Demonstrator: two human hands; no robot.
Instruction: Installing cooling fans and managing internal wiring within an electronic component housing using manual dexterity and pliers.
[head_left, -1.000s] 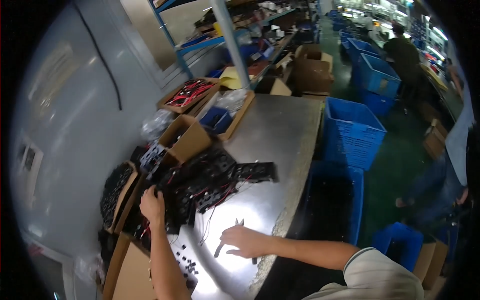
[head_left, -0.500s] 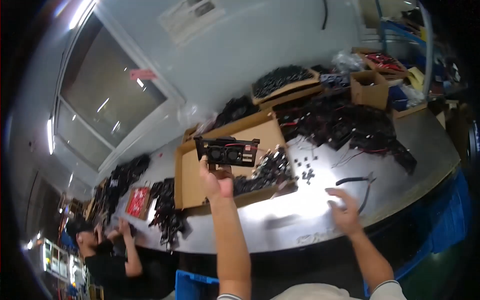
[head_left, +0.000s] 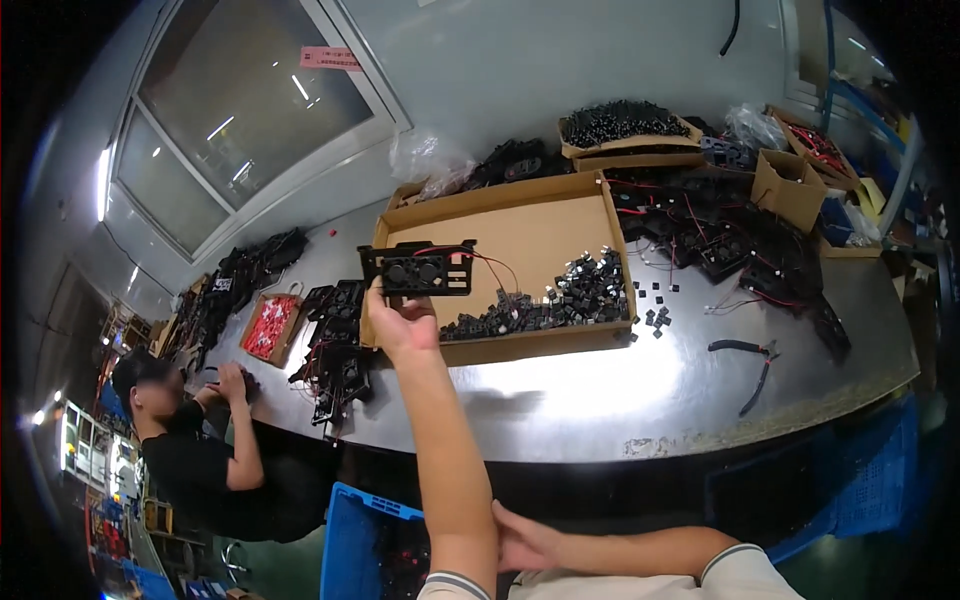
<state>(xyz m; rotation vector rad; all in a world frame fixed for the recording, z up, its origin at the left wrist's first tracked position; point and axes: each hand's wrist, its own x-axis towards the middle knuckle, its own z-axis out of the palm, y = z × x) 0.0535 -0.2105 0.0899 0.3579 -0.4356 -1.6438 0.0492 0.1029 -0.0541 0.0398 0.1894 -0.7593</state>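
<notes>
My left hand (head_left: 405,325) is raised over the left side of a shallow cardboard tray (head_left: 430,212), its fingers closed on a black plastic module (head_left: 418,270). Two round fan-like parts sit side by side in the module, and a thin red wire loops off its right end. Small black cubes with pale tips (head_left: 590,285) are heaped in the tray's right and front part. Low by my body, my right hand (head_left: 525,543) lies against my left forearm near the elbow. That forearm hides most of its fingers; no object shows there.
Black-and-red pliers (head_left: 765,350) lie on the metal table (head_left: 560,410), right of loose cubes. Piles of black wired modules (head_left: 720,235) flank the tray. A box of red parts (head_left: 270,325) is near a seated co-worker (head_left: 190,440). A blue crate (head_left: 345,545) stands below the edge.
My right hand has moved from over the table near the pliers back to my left forearm. My left hand still holds the module. The whole view has shifted.
</notes>
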